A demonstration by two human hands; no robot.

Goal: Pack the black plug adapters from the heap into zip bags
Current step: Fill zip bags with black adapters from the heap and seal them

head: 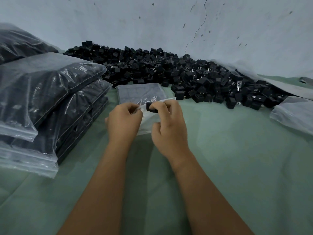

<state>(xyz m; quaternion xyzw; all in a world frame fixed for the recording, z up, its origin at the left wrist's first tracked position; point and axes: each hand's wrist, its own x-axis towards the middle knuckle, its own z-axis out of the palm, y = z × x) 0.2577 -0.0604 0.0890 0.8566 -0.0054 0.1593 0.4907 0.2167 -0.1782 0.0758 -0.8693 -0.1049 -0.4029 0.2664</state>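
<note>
A long heap of black plug adapters [177, 73] lies against the wall at the back. In front of it a clear zip bag [142, 93] lies on the green cloth, its mouth towards me. My left hand [124, 122] pinches the near edge of the bag's mouth. My right hand [169, 122] holds one black plug adapter [150, 106] at that mouth, fingers curled round it. Whether the bag holds anything is hard to tell through the plastic.
A stack of filled zip bags [45, 99] stands at the left, with another filled bag [17, 41] behind it. Empty clear bags [293, 112] lie at the right edge. Green cloth [228, 158] covers the surface; a cracked wall [169, 22] closes the back.
</note>
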